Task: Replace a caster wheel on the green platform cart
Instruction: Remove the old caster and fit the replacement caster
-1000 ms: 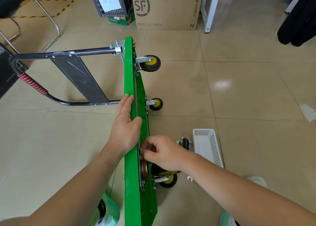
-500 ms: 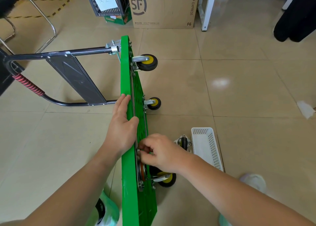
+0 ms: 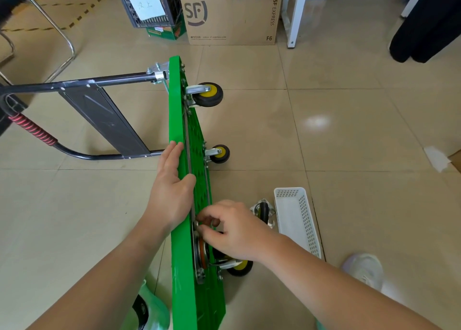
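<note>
Floor (image 3: 349, 142): one cart (image 3: 178, 120), four casters (image 3: 209, 95), two hands (image 3: 172, 195)

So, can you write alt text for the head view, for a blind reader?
A green platform cart stands on edge on tiles; the left hand rests on its top edge, the right hand pinches a small fastener at a caster's mounting plate. A loose caster and white basket lie nearby.
</note>
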Demonstrator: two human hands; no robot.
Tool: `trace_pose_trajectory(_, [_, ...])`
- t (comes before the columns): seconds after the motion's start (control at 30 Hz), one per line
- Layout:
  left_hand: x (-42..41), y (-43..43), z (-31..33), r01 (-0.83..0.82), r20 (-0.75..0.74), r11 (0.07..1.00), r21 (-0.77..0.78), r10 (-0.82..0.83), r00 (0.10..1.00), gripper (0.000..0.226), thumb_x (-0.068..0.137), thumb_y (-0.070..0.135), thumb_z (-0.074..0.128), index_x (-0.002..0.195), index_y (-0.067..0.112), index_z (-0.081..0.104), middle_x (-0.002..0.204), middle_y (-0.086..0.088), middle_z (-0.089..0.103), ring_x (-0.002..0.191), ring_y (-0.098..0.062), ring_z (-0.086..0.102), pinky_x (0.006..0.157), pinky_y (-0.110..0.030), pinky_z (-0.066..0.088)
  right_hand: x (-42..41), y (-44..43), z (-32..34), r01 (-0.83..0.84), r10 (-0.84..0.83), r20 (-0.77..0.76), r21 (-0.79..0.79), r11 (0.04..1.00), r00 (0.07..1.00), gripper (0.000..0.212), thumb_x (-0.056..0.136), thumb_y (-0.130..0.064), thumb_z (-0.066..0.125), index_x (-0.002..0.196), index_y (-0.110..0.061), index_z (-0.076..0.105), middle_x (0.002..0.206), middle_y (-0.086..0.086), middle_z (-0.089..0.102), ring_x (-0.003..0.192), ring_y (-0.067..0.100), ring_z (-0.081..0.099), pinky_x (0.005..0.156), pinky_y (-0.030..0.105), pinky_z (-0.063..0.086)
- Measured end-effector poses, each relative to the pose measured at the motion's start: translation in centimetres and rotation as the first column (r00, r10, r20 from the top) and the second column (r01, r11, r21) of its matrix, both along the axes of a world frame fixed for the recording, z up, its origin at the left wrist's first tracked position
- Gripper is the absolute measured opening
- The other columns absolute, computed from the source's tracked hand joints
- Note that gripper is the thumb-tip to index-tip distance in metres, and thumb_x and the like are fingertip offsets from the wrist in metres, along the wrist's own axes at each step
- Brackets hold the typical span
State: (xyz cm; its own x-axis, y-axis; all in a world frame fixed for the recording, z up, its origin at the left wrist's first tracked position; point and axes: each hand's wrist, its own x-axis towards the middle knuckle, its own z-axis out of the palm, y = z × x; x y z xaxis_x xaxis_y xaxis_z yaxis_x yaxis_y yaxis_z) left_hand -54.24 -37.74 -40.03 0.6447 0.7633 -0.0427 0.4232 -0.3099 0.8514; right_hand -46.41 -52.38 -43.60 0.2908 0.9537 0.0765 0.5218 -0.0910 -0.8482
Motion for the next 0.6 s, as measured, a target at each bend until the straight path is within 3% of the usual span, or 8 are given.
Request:
trace_pose_trajectory(0.07, [0.0, 0.1, -0.1, -0.006, -0.009, 1.0, 0.011, 0.006, 1.0, 0.07, 0.096, 0.0, 0.05, 0.16, 0.024, 0.031, 0.166, 0.014, 0.018, 0.12, 0.034, 0.018, 0.082, 0.015, 0.013, 0.1, -0.4, -0.3, 0.032, -0.032, 0.011, 0.019, 0.999, 0.999, 0.018, 0.094, -0.026, 0.068, 0.105, -0.014, 0.074, 0.087, -0.007, 0.066, 0.083, 0.002, 0.051, 0.076, 0.007, 0.04])
trace_pose_trajectory(0.13, [0.0, 0.1, -0.2, -0.009, -0.024, 1.0, 0.024, 0.01, 1.0, 0.07, 0.096, 0.001, 0.049, 0.16, 0.025, 0.03, 0.166, 0.015, 0.018, 0.13, 0.021, 0.017, 0.084, 0.015, 0.012, 0.1, -0.7, -0.6, 0.045, -0.046, 0.021, 0.022, 0.999, 0.999, 0.017, 0.094, -0.026, 0.068, 0.105, -0.015, 0.075, 0.084, -0.014, 0.059, 0.082, -0.001, 0.048, 0.076, 0.005, 0.038])
trace_pose_trajectory(0.27, [-0.1, 0.2, -0.3, -0.007, -0.021, 0.999, 0.037, 0.008, 1.0, 0.07, 0.096, 0.002, 0.049, 0.16, 0.026, 0.03, 0.166, 0.017, 0.018, 0.134, 0.018, 0.016, 0.09, 0.013, 0.012, 0.3, -1.3, -1.6, 0.081, -0.081, 0.014, 0.007, 0.997, 0.997, 0.022, 0.094, -0.039, 0.063, 0.102, -0.022, 0.075, 0.079, -0.028, 0.053, 0.084, -0.008, 0.051, 0.076, 0.006, 0.038])
trace_pose_trajectory(0.37, [-0.2, 0.5, -0.5, 0.001, -0.023, 0.999, 0.039, 0.0, 1.0, 0.071, 0.096, 0.004, 0.05, 0.16, 0.029, 0.03, 0.166, 0.02, 0.018, 0.139, 0.015, 0.016, 0.101, 0.002, 0.012, 1.6, -2.9, -3.4, 0.235, -0.235, -0.043, -0.009, 0.972, 0.971, 0.026, 0.095, -0.05, 0.055, 0.103, -0.033, 0.073, 0.085, -0.023, 0.066, 0.088, -0.003, 0.059, 0.078, 0.009, 0.044])
trace_pose_trajectory(0.43, [-0.3, 0.7, -0.5, 0.004, -0.026, 0.999, 0.044, -0.003, 1.0, 0.072, 0.095, 0.005, 0.051, 0.159, 0.031, 0.031, 0.165, 0.021, 0.018, 0.142, 0.012, 0.017, 0.101, 0.002, 0.013, 3.3, -4.7, -5.8, 0.375, -0.374, -0.086, -0.003, 0.927, 0.923, 0.021, 0.097, -0.046, 0.056, 0.104, -0.034, 0.072, 0.089, -0.017, 0.07, 0.085, 0.002, 0.063, 0.076, 0.013, 0.046])
trace_pose_trajectory(0.5, [-0.2, 0.8, -0.5, 0.006, -0.014, 0.999, 0.042, -0.005, 1.0, 0.073, 0.092, 0.011, 0.052, 0.159, 0.032, 0.032, 0.165, 0.02, 0.02, 0.143, 0.011, 0.018, 0.108, -0.002, 0.014, 5.0, -6.9, -9.1, 0.48, -0.484, -0.054, -0.067, 0.875, 0.873, 0.014, 0.096, -0.035, 0.064, 0.104, -0.031, 0.075, 0.088, -0.018, 0.07, 0.085, 0.001, 0.065, 0.076, 0.014, 0.048])
trace_pose_trajectory(0.6, [-0.2, 0.6, -0.4, -0.013, 0.001, 1.0, 0.006, 0.013, 1.0, 0.08, 0.08, 0.024, 0.049, 0.158, 0.033, 0.034, 0.164, 0.022, 0.022, 0.146, 0.009, 0.019, 0.121, -0.021, 0.017, 7.2, -10.7, -14.8, 0.536, -0.567, -0.02, -0.303, 0.788, 0.823, 0.011, 0.093, -0.023, 0.071, 0.094, -0.032, 0.076, 0.082, -0.019, 0.07, 0.08, -0.002, 0.065, 0.074, 0.017, 0.051])
